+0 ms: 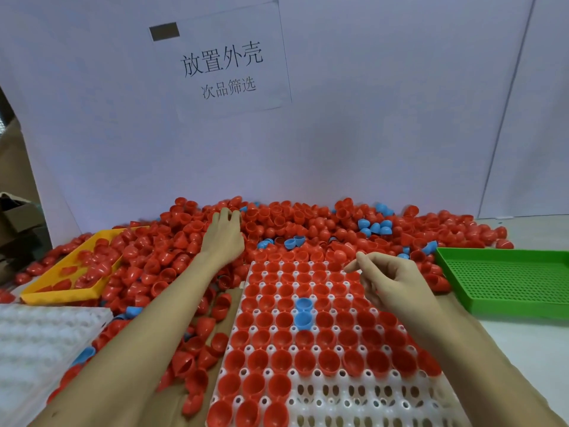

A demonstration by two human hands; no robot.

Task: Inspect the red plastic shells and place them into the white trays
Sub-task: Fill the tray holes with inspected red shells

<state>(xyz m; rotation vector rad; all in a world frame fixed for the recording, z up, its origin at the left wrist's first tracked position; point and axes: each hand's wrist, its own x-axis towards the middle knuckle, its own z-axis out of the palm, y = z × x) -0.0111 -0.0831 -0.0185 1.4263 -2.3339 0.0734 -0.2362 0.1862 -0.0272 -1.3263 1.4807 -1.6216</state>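
Note:
A big heap of red plastic shells (308, 223) with a few blue ones mixed in covers the back of the table. In front of me lies a white tray (369, 396) whose cups are mostly filled with red shells, open side up; two blue shells (303, 312) sit near its middle. My left hand (223, 235) reaches into the heap at the back, fingers curled down among the shells; whether it grips one is hidden. My right hand (388, 278) hovers over the tray's far right part, fingers loosely curled, holding nothing I can see.
A yellow tray (61, 295) holding some red shells sits at the left. A stack of white trays (40, 340) lies at the near left. A green perforated tray (505, 282) stands at the right. A white wall with a paper sign (224, 63) rises behind.

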